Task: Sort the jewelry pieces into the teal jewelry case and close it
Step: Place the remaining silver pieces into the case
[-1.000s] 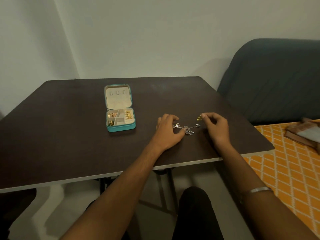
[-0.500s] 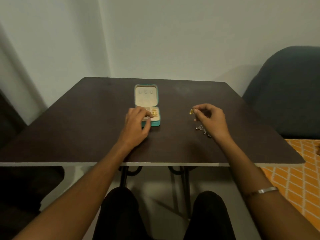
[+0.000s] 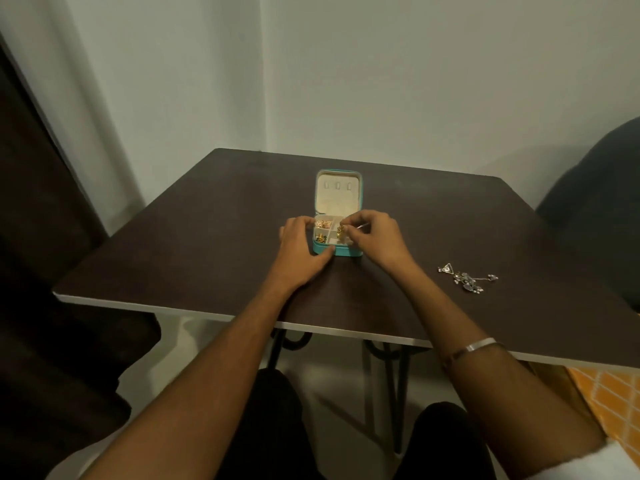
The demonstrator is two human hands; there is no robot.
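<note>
The teal jewelry case (image 3: pixel 358 202) stands open on the dark table (image 3: pixel 214 220), lid upright, cream compartments holding gold pieces. My left hand (image 3: pixel 300 251) grips the case's left side, thumb along its front edge. My right hand (image 3: pixel 375 237) hovers over the right compartments and pinches a small gold earring (image 3: pixel 340 231) at the fingertips. A small heap of silver jewelry (image 3: pixel 465 277) lies on the table to the right, apart from both hands.
The table's near edge (image 3: pixel 346 332) runs above my knees. A dark upholstered seat (image 3: pixel 602 188) stands at the right, an orange patterned cloth (image 3: pixel 606 393) at the lower right. A dark curtain (image 3: pixel 38 220) hangs at the left.
My right hand carried the gold earring left from the silver heap to the case. My left hand left the heap and took hold of the case. The view swung left.
</note>
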